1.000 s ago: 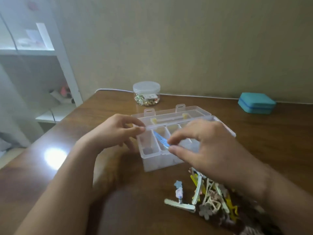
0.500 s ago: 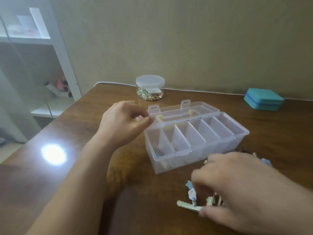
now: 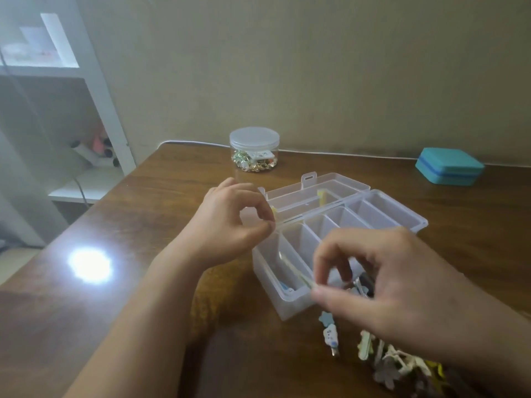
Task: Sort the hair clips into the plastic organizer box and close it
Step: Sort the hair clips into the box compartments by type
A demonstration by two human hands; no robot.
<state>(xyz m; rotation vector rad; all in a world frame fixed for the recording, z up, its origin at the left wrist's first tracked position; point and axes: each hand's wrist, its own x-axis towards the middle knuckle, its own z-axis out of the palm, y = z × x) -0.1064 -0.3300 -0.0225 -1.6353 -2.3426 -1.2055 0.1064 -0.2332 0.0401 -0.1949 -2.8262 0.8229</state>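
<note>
Lifted from the clip pile [image 3: 402,366], right hand [image 3: 402,285] pinches a pale clip [image 3: 298,272] over the box [image 3: 290,303]'s left compartment, ready to release; left hand [image 3: 230,222] pinches its rim.

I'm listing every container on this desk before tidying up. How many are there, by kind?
Clear organizer box, lid open: 1
Round clear jar with a lid: 1
Teal case, closed: 1
Total: 3 containers

The loose clips in the pile overlap too much to count.
</note>
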